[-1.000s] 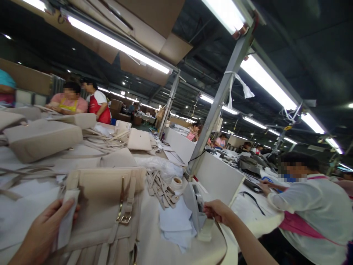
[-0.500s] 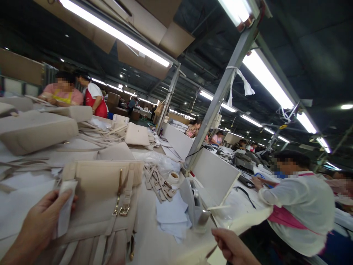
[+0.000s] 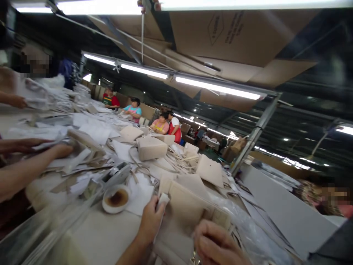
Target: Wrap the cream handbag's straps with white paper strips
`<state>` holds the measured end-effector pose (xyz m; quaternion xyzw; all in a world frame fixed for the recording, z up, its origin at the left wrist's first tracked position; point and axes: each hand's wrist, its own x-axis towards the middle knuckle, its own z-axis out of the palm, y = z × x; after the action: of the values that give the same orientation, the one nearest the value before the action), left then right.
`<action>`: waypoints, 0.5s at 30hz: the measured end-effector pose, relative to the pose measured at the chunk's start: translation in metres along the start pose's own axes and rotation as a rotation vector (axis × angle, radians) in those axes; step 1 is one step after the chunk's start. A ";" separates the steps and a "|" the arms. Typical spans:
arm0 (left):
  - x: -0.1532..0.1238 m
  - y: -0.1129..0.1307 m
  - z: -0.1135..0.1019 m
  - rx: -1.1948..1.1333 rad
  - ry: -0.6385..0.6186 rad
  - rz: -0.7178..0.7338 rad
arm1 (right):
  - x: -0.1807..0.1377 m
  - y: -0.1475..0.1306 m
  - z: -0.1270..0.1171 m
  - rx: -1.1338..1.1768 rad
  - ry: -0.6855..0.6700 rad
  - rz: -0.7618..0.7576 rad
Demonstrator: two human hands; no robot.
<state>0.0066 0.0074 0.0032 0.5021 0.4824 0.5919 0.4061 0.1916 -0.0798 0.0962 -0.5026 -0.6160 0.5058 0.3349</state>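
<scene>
While my left hand (image 3: pixel 150 221) pinched a white cloth (image 3: pixel 162 200) against the smooth beige bag (image 3: pixel 187 204) on the table (image 3: pixel 110 235), my right hand (image 3: pixel 216 244) gripped its edge; a round dish (image 3: pixel 116 198) beside held brown liquid.

Both hands (image 3: pixel 176 235) and the left forearm (image 3: pixel 132 254) look bare; no sleeve, ring or watch seems visible.

You're in a handbag factory: along the long desk (image 3: pixel 110 235) lie beige bags (image 3: pixel 151 148) and cut pieces, co-workers (image 3: pixel 161 126) sit beyond it, strip lights (image 3: pixel 217 88) hang above it.
</scene>
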 end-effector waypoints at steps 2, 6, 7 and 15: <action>-0.003 0.000 -0.001 -0.009 0.006 0.002 | 0.032 -0.027 0.021 0.036 -0.120 -0.099; -0.004 -0.005 -0.002 -0.063 -0.014 -0.004 | 0.090 -0.034 0.038 -0.088 -0.106 -0.064; -0.004 -0.006 -0.002 -0.062 -0.018 -0.002 | 0.100 -0.028 0.038 -0.128 -0.076 -0.045; -0.010 -0.006 -0.004 -0.125 -0.054 -0.047 | 0.126 0.007 0.039 -0.452 0.182 -0.074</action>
<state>0.0044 -0.0013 -0.0050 0.4800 0.4452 0.5973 0.4632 0.1237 0.0297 0.0674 -0.5855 -0.6986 0.2953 0.2862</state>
